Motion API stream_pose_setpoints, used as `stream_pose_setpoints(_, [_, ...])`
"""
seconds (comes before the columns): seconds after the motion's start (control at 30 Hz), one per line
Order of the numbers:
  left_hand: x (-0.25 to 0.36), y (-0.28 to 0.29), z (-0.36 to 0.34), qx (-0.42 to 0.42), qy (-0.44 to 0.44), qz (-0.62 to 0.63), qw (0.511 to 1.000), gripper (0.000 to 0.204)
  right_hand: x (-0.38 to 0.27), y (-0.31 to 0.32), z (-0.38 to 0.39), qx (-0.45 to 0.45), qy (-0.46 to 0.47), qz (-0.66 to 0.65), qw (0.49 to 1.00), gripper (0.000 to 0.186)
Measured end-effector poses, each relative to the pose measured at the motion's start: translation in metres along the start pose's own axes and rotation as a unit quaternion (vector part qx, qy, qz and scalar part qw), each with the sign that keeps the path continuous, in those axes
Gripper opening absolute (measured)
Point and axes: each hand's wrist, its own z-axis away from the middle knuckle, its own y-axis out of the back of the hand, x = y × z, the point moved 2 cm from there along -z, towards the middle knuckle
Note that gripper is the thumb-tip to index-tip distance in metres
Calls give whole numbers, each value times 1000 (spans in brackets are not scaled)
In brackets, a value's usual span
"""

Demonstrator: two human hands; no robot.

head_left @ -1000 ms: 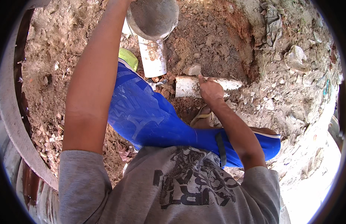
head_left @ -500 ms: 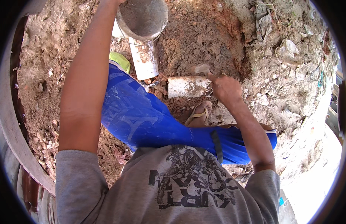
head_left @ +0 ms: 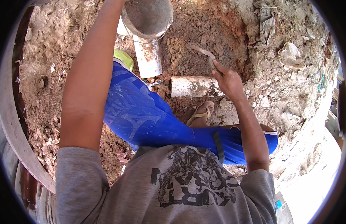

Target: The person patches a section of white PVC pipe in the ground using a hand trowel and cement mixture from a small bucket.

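My right hand (head_left: 231, 82) is closed around the handle of a trowel (head_left: 200, 50), whose thin grey blade points left over the loose brown soil (head_left: 180, 61). Just below that blade lies a short, dirt-stained white pipe (head_left: 195, 86). My left arm stretches up to a grey bucket (head_left: 148, 18) that tips its open mouth toward me. Only the base of my left hand (head_left: 123, 1) shows, at the top edge beside the bucket's rim; its fingers are hidden. Under the bucket a second white pipe (head_left: 148, 61) runs toward me.
My sandalled foot (head_left: 201, 114) stands just below the short pipe. A yellow-green thing (head_left: 123, 59) sits beside my knee. Crumpled plastic (head_left: 290, 55) and a grey rag (head_left: 266, 22) lie on the rubble at right. A curved rim (head_left: 22, 156) borders the left side.
My right hand has lifted slightly, and the trowel has swung up off the short pipe's far edge to the soil beyond. The bucket has shifted slightly right in view, along with the surroundings.
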Motion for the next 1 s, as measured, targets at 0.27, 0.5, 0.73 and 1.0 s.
stream_pose_setpoints(0.27, [-35,22,-15,-31,-9,-57,998,38,13,-36,-18,-177,80,451,871,62])
stream_pose_setpoints(0.5, [-28,-19,-34,-198,-325,-518,766,26,72,-24,-42,-70,66,100,990,47])
stream_pose_setpoints(0.73, [-60,-29,-46,-200,-327,-516,766,24,3,62,9,-136,69,399,904,49])
stream_pose_setpoints(1.0, [23,2,-5,-15,0,0,1000,31,101,-22,-33,-79,-20,100,992,48])
